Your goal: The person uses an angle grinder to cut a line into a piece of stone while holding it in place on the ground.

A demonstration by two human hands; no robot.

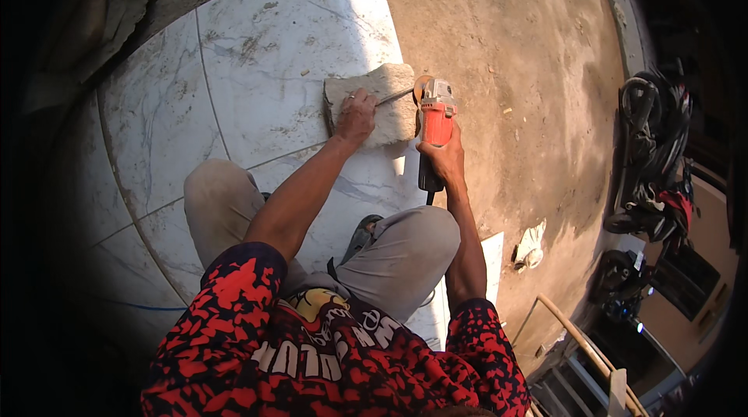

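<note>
Above white tiles (273, 82), my left hand (356, 119) grasps a thin rod (395, 96) across a stone block (389, 125) while my right hand (446, 157) grips a red angle grinder (438, 117), its disc (421, 89) best applied lightly, angle steady.

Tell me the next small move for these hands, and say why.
I'd probably steady the thin rod over the pale stone block with the left hand: its tip points at the disc of the red grinder, which the right hand grips; whether tip and disc touch is hard to tell.
</note>
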